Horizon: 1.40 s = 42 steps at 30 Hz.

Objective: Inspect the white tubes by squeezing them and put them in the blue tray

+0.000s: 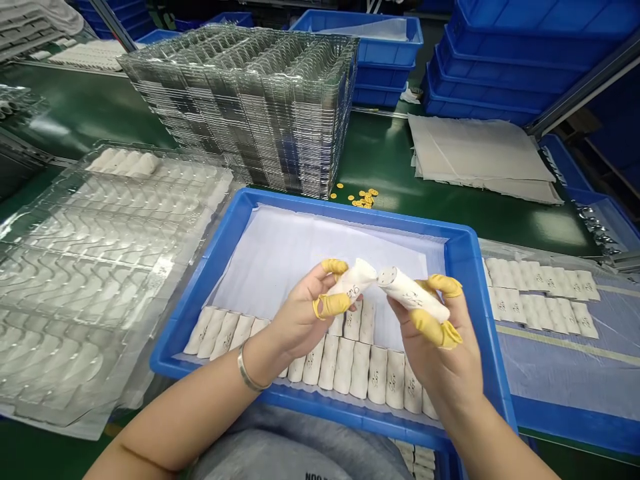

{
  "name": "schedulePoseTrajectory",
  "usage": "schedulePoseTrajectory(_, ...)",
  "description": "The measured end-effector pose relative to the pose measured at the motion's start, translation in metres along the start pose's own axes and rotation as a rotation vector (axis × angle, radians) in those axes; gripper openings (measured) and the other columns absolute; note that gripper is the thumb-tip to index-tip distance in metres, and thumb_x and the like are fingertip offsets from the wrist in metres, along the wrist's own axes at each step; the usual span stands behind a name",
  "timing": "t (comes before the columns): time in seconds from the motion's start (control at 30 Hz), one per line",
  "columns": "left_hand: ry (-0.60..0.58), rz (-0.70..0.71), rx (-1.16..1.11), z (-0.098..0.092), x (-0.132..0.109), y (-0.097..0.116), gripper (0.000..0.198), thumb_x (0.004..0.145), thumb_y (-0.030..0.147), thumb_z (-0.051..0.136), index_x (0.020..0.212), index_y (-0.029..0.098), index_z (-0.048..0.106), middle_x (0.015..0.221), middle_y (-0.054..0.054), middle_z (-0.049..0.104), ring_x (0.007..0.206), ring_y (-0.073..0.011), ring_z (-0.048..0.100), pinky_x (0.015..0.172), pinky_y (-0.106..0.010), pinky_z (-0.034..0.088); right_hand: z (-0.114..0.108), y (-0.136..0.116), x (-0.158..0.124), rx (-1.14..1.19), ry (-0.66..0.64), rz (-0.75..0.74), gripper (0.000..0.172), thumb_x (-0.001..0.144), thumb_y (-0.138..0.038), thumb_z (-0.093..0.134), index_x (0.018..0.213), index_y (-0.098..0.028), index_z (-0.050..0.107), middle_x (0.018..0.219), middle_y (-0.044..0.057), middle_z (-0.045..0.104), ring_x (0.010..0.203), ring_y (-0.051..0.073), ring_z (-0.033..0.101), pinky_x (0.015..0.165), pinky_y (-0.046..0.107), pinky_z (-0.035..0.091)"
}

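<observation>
My left hand [310, 300] grips a white cylindrical piece [357, 277] with dark markings, pinched between fingertips in yellow finger cots. In my right hand [437, 333] is a second white cylinder [413, 293], also marked in dark script, with small holes in its end face. Their inner ends tilt toward each other and almost meet. Both hands are above a blue tray [320, 203] lined with white sheet. Rows of similar white cylinders [360, 370] lie along the tray's near side, partly covered by my left hand and forearm.
Clear plastic moulded trays [100, 253] lie at left, with a tall stack of them [250, 107] behind. Loose yellow finger cots [364, 198] are scattered on the green table. Paper sheets [480, 153], stacked blue bins [495, 67] and more white cylinders [545, 297] stand or lie to the right.
</observation>
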<state>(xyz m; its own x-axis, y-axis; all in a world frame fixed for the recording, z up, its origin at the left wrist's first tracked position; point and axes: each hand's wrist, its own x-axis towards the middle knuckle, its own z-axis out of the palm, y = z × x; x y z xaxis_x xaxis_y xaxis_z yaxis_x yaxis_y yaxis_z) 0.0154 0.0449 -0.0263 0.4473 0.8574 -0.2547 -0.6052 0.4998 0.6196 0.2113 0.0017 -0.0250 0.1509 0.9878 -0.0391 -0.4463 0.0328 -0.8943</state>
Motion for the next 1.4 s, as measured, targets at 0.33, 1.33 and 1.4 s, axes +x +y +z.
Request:
schedulePoseTrajectory(0.33,-0.054,0.142,0.264,0.001,-0.001,-0.005,0.041,0.067,0.023,0.099,0.103,0.020,0.080,0.092,-0.003,0.075,0.088,-0.0171,0.068,0.081,-0.029,0.055,0.003,0.008,0.000,-0.312,-0.221,0.036,0.032,0.089,-0.039,0.092,0.118,-0.039,0.080,0.112,0.000,0.078,0.100,0.017,0.072,0.093,0.028,0.059)
schedulePoseTrajectory(1.33,-0.318,0.057,0.301,-0.010,-0.009,0.006,0.059,0.084,0.019,0.087,0.137,0.038,0.070,0.115,-0.004,0.070,0.093,-0.0144,0.064,0.068,-0.017,0.057,0.000,-0.019,-0.008,-0.110,-0.400,0.243,0.075,0.089,-0.016,0.090,0.145,-0.056,0.060,0.117,-0.001,0.078,0.079,0.015,0.074,0.070,0.025,0.064)
schedulePoseTrajectory(1.4,-0.317,0.045,0.294,-0.009,-0.009,0.007,0.060,0.084,0.022,0.088,0.139,0.037,0.069,0.110,-0.004,0.071,0.086,-0.0133,0.063,0.069,-0.020,0.057,0.002,-0.020,-0.007,-0.112,-0.412,0.223,0.068,0.093,-0.020,0.087,0.145,-0.055,0.061,0.119,0.000,0.077,0.079,0.014,0.073,0.070,0.025,0.064)
